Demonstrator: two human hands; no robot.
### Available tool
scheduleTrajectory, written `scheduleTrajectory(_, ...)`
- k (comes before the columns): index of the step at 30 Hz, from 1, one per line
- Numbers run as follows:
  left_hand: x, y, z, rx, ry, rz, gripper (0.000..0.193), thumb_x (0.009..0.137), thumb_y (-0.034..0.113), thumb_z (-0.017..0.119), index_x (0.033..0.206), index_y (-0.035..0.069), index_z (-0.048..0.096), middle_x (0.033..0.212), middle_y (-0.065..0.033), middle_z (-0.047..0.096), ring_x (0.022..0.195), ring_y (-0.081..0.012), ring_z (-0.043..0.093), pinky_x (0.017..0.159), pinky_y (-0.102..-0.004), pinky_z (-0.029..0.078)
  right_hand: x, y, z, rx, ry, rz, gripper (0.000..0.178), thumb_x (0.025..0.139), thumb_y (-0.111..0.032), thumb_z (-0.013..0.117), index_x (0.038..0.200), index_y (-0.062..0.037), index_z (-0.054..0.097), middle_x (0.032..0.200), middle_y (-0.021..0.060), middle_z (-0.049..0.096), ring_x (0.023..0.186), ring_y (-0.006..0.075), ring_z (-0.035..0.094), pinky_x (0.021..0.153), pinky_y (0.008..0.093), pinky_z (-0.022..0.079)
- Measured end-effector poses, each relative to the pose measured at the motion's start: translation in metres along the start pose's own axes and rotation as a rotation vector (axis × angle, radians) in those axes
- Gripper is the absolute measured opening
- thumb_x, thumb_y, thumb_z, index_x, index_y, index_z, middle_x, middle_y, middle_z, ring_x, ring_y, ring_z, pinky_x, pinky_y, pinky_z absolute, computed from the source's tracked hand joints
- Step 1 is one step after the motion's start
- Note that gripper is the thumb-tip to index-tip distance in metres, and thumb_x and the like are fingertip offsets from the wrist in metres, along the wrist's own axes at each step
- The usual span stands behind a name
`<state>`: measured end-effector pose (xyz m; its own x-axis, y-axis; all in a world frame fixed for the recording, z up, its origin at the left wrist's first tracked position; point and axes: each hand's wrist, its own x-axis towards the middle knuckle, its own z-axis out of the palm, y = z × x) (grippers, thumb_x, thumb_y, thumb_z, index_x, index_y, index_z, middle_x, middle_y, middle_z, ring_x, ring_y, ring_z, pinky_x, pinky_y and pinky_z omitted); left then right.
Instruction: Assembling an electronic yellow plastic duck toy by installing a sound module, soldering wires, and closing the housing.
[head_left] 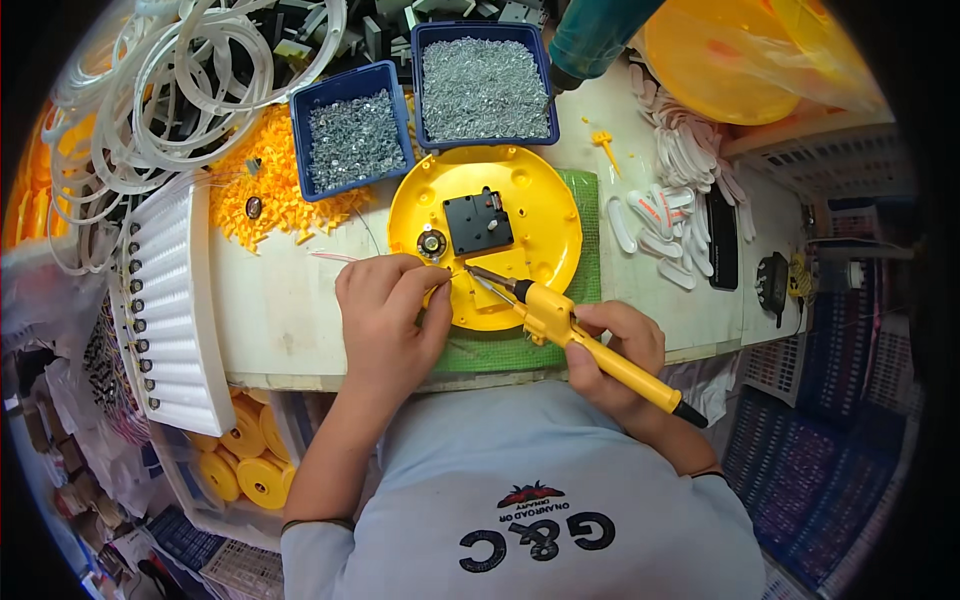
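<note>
A round yellow plastic case (545,205) lies open in front of me. A black clock movement (478,222) sits at its middle, with a small round speaker (431,243) just left of it. My right hand (622,355) grips a yellow soldering iron (600,350), whose tip reaches into the case below the black movement. My left hand (395,305) rests over the case's lower left edge, thumb and forefinger pinched together close to the iron's tip. What the pinch holds is too small to tell.
Under the case is a green mat (585,270). Beyond it stand two blue bins of screws (485,90) (352,140). Yellow small parts (285,150) are heaped at left, near a white foam tray (175,300). White plastic pieces (665,225) lie right; a teal power tool (600,40) hangs above.
</note>
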<state>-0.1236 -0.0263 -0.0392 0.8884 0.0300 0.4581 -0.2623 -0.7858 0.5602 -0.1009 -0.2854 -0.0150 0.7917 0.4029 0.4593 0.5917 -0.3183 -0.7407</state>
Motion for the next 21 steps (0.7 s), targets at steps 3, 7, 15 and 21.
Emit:
scheduleTrajectory(3,-0.0025,-0.0001,0.0045,0.056,-0.006,0.006,0.017,0.079,0.006,0.077,0.094,0.011,0.070,0.100,-0.0036,0.066,0.098,-0.0254,0.061,0.096,-0.0430,0.039,-0.0002,0.0006,-0.0001,-0.009,-0.021,-0.042,0.033,0.084,-0.012,0.076,0.112,-0.0019,0.060,0.085,0.0109,0.066,0.065,0.0192,0.061,0.059,0.0303,0.050)
scheduleTrajectory(7,-0.0013,0.0021,0.0085,0.096,0.017,0.025,0.017,0.079,0.006,0.077,0.093,0.011,0.069,0.101,-0.0030,0.066,0.098,-0.0251,0.060,0.097,-0.0429,0.038,0.0012,0.0007,0.0010,0.013,0.008,-0.051,0.030,0.078,-0.006,0.079,0.101,-0.0023,0.060,0.074,0.0119,0.065,0.058,0.0267,0.064,0.054,0.0349,0.052)
scheduleTrajectory(15,0.0016,0.0013,0.0101,0.111,0.009,0.025,0.016,0.080,0.008,0.077,0.092,0.010,0.067,0.103,-0.0029,0.066,0.099,-0.0245,0.060,0.096,-0.0424,0.038,0.0019,-0.0015,0.0019,0.006,0.008,-0.041,0.032,0.079,-0.006,0.078,0.106,-0.0005,0.062,0.077,0.0125,0.067,0.059,0.0261,0.065,0.056,0.0340,0.054)
scheduleTrajectory(21,0.0025,0.0026,0.0098,0.123,-0.007,0.020,0.016,0.080,0.009,0.078,0.092,0.011,0.068,0.103,-0.0025,0.066,0.100,-0.0244,0.061,0.096,-0.0429,0.038,0.0016,-0.0019,-0.0002,-0.007,-0.006,-0.031,0.036,0.080,-0.007,0.078,0.112,0.0014,0.063,0.080,0.0130,0.070,0.062,0.0252,0.067,0.059,0.0330,0.056)
